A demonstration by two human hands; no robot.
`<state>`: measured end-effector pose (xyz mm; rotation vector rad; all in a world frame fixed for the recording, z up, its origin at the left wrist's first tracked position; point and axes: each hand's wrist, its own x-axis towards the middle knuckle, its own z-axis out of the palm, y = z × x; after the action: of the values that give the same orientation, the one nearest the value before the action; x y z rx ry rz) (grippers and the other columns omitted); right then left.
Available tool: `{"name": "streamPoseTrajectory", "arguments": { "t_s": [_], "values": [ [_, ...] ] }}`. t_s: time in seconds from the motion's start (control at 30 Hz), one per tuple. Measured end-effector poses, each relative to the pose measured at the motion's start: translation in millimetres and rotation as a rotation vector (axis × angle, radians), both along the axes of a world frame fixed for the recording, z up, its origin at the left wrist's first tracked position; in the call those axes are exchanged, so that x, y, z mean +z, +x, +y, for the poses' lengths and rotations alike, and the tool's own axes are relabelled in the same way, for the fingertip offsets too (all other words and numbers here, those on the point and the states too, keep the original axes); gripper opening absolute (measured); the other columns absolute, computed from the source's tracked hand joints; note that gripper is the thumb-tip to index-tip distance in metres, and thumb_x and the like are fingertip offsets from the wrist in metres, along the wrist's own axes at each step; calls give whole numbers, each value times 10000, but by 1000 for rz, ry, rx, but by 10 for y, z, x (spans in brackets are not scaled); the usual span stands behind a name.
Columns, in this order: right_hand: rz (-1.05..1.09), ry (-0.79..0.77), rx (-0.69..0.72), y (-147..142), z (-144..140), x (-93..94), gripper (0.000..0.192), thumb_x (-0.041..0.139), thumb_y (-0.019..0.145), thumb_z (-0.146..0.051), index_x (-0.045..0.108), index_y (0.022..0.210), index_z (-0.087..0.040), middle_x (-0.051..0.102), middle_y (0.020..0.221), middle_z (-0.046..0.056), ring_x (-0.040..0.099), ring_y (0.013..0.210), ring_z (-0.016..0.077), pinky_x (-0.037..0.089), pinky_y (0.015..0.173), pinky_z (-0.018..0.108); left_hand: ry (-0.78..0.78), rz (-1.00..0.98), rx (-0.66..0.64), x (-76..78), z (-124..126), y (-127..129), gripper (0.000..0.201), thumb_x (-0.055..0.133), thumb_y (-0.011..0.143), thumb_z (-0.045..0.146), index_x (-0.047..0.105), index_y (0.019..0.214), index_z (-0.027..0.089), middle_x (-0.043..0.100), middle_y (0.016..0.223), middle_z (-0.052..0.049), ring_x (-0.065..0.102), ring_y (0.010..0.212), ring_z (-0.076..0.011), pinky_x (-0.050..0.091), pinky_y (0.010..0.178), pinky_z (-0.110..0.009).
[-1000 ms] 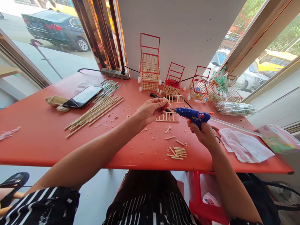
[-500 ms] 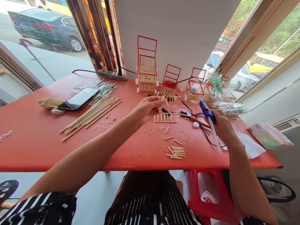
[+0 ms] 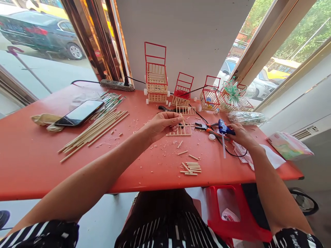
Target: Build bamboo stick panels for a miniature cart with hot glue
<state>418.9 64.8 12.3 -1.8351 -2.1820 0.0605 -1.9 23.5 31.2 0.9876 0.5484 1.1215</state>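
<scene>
My left hand [image 3: 168, 124] is raised over the middle of the table, thumb and fingers pinching thin wooden sticks [image 3: 182, 119]. Whether those sticks are joined is hard to see. Just beneath it lies a small ladder-shaped stick frame [image 3: 186, 130], partly covered by the fingers. A second ladder frame [image 3: 190, 110] lies farther back. On the right, my right hand [image 3: 241, 135] grips the handle of a blue glue gun [image 3: 223, 127], low over the table, with a clear glue stick [image 3: 223, 146] poking from its rear. Pliers with orange-black handles [image 3: 204, 126] lie beside the gun.
Short cut sticks [image 3: 192, 167] lie near the front edge. At left are long sticks [image 3: 95, 132] and a phone [image 3: 80, 113]. Small stick carts [image 3: 156, 77] with red handles stand along the wall. A black cable [image 3: 227, 148] and tissue pack [image 3: 290, 146] are at right.
My right hand has lowered the glue gun and turned it, so its glue stick points straighter toward the front edge. My left hand keeps its pinch. The view has shifted slightly.
</scene>
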Motion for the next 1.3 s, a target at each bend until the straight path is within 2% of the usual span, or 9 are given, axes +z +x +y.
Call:
{"name": "streamPoseTrajectory", "arguments": {
  "t_s": [0.17, 0.3, 0.37, 0.47, 0.57, 0.67, 0.9, 1.07, 1.3],
  "values": [
    [43, -46, -12, -5, -39, 45, 403, 768, 824, -395, 788, 1165, -180, 717, 1226, 196, 697, 1112, 342, 564, 995, 490, 52, 17, -69, 26, -22, -14, 385, 1034, 599, 367, 757, 711, 125, 564, 627, 12, 483, 552, -64, 420, 545, -221],
    [64, 163, -25, -217, -173, 280, 425, 725, 867, -496, 783, 1146, -182, 738, 1247, 212, 691, 1153, 381, 546, 1017, 543, 82, 138, -42, -61, 12, 21, 404, 1032, 587, 396, 757, 723, 132, 602, 646, 10, 490, 555, -60, 394, 544, -219],
    [214, 219, -12, -504, -279, 412, 406, 691, 892, -551, 781, 1068, -196, 770, 1129, 166, 721, 967, 315, 573, 916, 494, 110, 218, -13, -97, 18, 47, 400, 1025, 584, 396, 763, 735, 134, 622, 651, 8, 484, 560, -61, 382, 546, -223],
    [492, 92, 147, -1092, -437, 521, 375, 727, 876, -578, 759, 958, -214, 767, 958, 99, 694, 824, 230, 566, 797, 391, 145, 316, 44, -105, -5, 86, 396, 1016, 575, 394, 773, 754, 137, 649, 664, 6, 492, 592, -72, 374, 566, -228],
    [630, -99, 318, -1619, -511, 501, 360, 754, 866, -557, 760, 947, -206, 743, 901, 70, 649, 770, 187, 524, 730, 343, 150, 359, 88, -78, -37, 111, 441, 1019, 523, 438, 764, 726, 141, 653, 652, 9, 487, 602, -82, 370, 578, -239],
    [695, -198, 415, -1902, -484, 427, 373, 790, 839, -559, 763, 943, -201, 716, 859, 48, 594, 728, 162, 472, 674, 315, 149, 362, 72, -65, -42, 114, 462, 1019, 498, 463, 751, 699, 144, 630, 618, 22, 467, 585, -80, 364, 574, -244],
    [799, -332, 464, -1999, -383, 325, 459, 845, 781, -625, 720, 846, -188, 605, 733, -6, 484, 669, 126, 371, 610, 284, 209, 360, 119, -102, -15, 109, 456, 1001, 549, 482, 750, 719, 141, 696, 696, -8, 555, 643, -97, 434, 615, -247],
    [878, -460, 462, -1981, -363, 292, 491, 880, 725, -657, 737, 794, -192, 602, 747, 5, 489, 708, 137, 374, 654, 295, 173, 314, 64, -138, -21, 150, 480, 1029, 529, 446, 736, 746, 134, 717, 723, -13, 631, 687, -109, 504, 683, -251],
    [930, -539, 508, -1938, -382, 248, 475, 918, 710, -599, 703, 811, -188, 575, 754, -13, 462, 710, 128, 339, 648, 285, 183, 279, 50, -213, -28, 193, 483, 1036, 544, 396, 721, 808, 143, 645, 696, 23, 586, 656, -93, 482, 663, -240]
  ]
}}
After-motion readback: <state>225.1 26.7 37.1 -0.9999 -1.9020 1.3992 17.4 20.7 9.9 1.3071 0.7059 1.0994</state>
